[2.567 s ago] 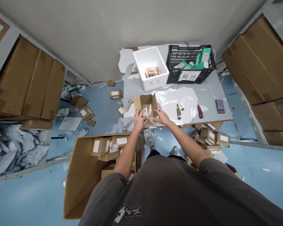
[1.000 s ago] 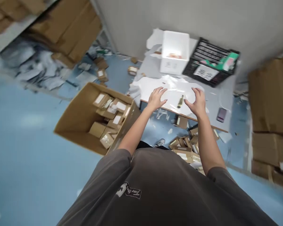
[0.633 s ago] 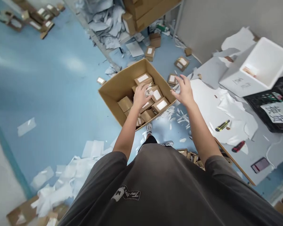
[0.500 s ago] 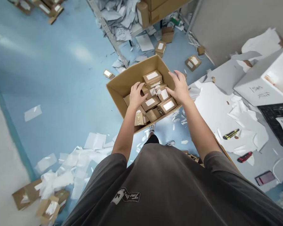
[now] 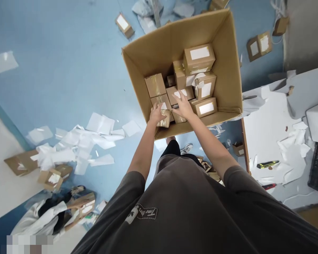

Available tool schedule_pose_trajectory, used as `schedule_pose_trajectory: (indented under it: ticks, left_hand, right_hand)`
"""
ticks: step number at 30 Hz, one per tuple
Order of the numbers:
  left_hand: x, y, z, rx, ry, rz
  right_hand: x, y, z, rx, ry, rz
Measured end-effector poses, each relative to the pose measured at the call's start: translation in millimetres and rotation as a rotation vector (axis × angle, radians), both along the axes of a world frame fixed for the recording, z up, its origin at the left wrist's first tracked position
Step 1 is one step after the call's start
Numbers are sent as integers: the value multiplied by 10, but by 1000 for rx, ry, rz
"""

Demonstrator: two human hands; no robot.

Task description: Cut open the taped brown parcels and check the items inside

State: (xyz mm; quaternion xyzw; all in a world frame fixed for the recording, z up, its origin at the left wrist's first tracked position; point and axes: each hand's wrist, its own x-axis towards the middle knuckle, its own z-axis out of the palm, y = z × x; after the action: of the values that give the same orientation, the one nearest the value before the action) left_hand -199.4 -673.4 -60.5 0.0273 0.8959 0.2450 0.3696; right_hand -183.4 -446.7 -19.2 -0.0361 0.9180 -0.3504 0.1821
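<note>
I see right hand [image 5: 184, 107] moved from right rim of big carton [image 5: 228, 81] to over labelled box [image 5: 171, 92], fingers spread, unclenched. Left hand [image 5: 155, 114] now at taped box [image 5: 164, 122], carton's near-left corner; can't tell if gripping.

Head view: from the wearer's head, facing steeply down
Shirt [image 5: 190, 204]: nearest, bottom centre
Carton [image 5: 169, 44]: farther, upper centre

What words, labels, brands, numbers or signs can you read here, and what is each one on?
"Time tries", on the patch of the grey shirt; the letters after it are unclear.
White labels on the small boxes in the large carton: too blurred to read.
Label on the box on the floor: too small to read.
No other text is legible.
</note>
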Motion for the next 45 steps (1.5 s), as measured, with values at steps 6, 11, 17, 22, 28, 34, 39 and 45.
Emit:
schedule_pose_trajectory:
  ticks: [6, 11, 17, 22, 28, 34, 39, 45]
  left_hand:
    - [70, -87, -577, 12, -98, 137]
    - [232, -98, -935, -65, -217, 185]
    - [371, -118, -1138, -80, -264, 271]
    - [433, -129, -886, -16, -178, 315]
    - [197, 30, -116, 79, 74, 240]
    - [-415, 604, 849, 208, 325, 60]
    - [-675, 1483, 1785, 292, 433, -157]
    - [-158, 2900, 2492, 469, 500, -472]
  right_hand:
    - [103, -214, -579, 8, -100, 83]
    - [343, -326, -1087, -39, -189, 113]
    - [611, -507, -1542, -151, -413, 136]
    - [531, -575, -1326, -112, -475, 96]
    - [210, -387, -459, -37, -286, 15]
    - [-156, 186, 437, 7, -6, -126]
    - [-23, 950, 1298, 102, 129, -355]
    - [1030, 1995, 1862, 197, 296, -731]
